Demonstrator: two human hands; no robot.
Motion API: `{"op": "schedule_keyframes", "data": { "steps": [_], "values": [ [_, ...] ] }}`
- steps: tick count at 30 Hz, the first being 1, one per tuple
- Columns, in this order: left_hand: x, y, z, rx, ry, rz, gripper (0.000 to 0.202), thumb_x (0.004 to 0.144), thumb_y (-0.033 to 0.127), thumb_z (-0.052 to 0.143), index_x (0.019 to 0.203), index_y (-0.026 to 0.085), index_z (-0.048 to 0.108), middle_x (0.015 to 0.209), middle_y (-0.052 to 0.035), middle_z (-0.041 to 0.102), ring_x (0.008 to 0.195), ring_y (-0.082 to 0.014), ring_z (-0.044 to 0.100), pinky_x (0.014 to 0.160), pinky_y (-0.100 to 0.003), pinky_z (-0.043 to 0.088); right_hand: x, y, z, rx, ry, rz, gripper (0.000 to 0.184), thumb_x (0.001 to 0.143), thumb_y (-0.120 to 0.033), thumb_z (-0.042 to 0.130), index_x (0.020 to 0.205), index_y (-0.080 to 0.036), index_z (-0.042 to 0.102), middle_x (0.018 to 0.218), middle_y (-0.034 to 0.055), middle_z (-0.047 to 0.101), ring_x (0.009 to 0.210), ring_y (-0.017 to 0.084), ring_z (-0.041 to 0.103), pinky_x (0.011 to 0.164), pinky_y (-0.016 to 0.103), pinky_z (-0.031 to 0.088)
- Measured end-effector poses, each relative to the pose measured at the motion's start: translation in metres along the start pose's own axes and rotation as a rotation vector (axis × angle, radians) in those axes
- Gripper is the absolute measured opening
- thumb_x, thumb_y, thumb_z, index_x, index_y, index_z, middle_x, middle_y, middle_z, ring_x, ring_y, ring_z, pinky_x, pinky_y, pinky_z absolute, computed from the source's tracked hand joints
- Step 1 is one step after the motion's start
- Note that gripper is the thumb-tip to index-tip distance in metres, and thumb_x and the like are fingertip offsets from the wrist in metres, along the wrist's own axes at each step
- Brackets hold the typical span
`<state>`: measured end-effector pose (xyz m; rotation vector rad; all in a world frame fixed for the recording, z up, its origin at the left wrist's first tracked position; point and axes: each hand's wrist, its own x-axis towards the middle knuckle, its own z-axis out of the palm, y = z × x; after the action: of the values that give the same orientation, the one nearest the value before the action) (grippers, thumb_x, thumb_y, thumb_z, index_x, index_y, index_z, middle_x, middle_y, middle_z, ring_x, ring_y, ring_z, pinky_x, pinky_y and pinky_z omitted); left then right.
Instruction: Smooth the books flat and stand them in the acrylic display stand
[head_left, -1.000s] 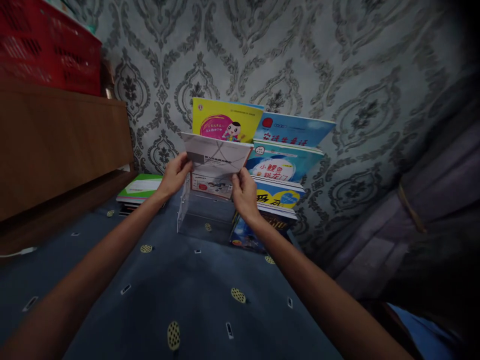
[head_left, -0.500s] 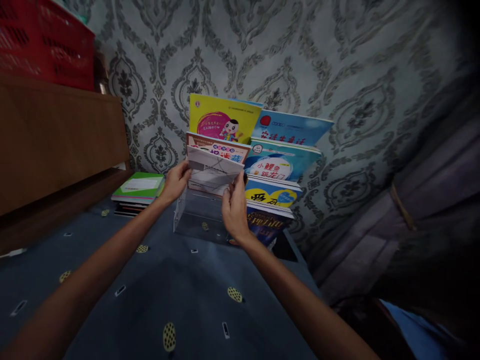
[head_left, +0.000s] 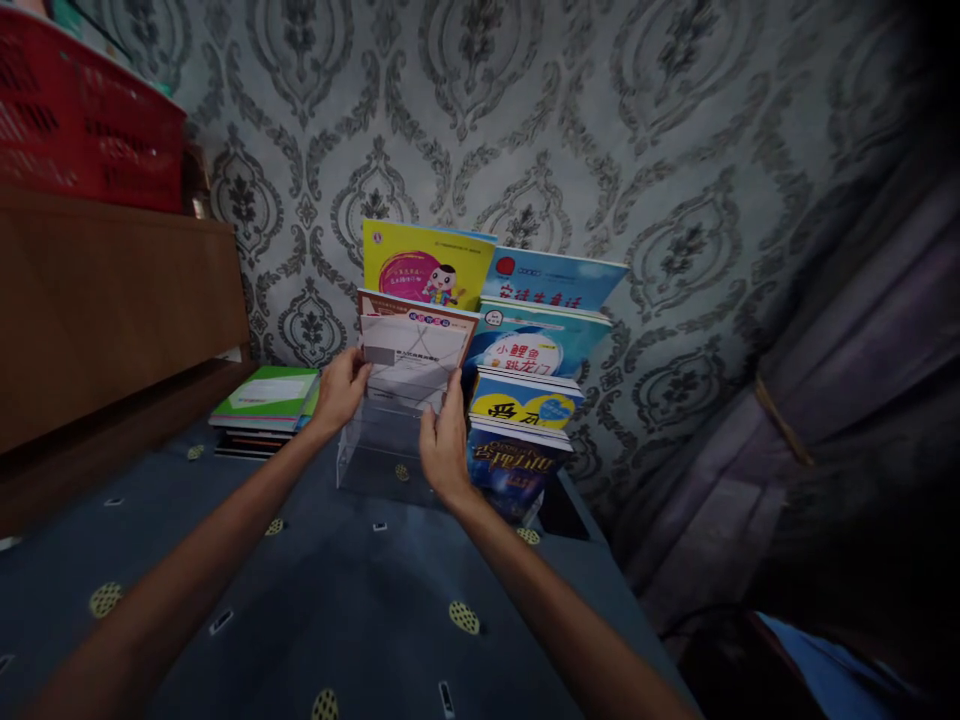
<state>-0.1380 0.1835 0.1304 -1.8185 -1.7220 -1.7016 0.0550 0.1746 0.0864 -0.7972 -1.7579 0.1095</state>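
Observation:
A white booklet (head_left: 420, 350) with grey line art leans back in a clear tiered book rack (head_left: 379, 450). My left hand (head_left: 341, 390) pinches its left edge, thumb in front. On the opposite side my right hand (head_left: 446, 440) grips the lower right edge, thumb up. Behind the booklet shows the top of a brown-edged book (head_left: 420, 308), and above that a yellow book (head_left: 420, 255) with a cartoon child. To the right, several more stand in tiers: a light-blue book (head_left: 555, 275), a teal book (head_left: 525, 340), a blue-and-yellow book (head_left: 525, 400) and a dark blue book (head_left: 517, 465).
A stack of books with a green cover (head_left: 266, 390) lies left of the rack on the dark blue patterned cloth (head_left: 300, 620). A wooden cabinet (head_left: 112, 320) carrying a red basket (head_left: 90, 130) stands at left. Patterned wallpaper backs everything; a tied curtain (head_left: 735, 480) hangs at right.
The white booklet sits closer against the brown-edged book, covering more of its front, with both hands still on it. The whole view has shifted slightly.

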Motion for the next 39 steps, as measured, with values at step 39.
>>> {"op": "schedule_keyframes", "data": {
  "steps": [39],
  "values": [
    [-0.002, -0.012, -0.002, -0.132, -0.146, 0.118, 0.03, 0.089, 0.024, 0.054, 0.118, 0.02, 0.048, 0.109, -0.0075, 0.067, 0.092, -0.021, 0.065, 0.085, -0.034, 0.05, -0.101, -0.018, -0.023, 0.152, -0.266, 0.013, 0.064, 0.107, -0.028, 0.035, 0.166, -0.027, 0.011, 0.168, 0.0077, 0.03, 0.154, 0.023, 0.032, 0.123, 0.05, 0.038]
  ]
}}
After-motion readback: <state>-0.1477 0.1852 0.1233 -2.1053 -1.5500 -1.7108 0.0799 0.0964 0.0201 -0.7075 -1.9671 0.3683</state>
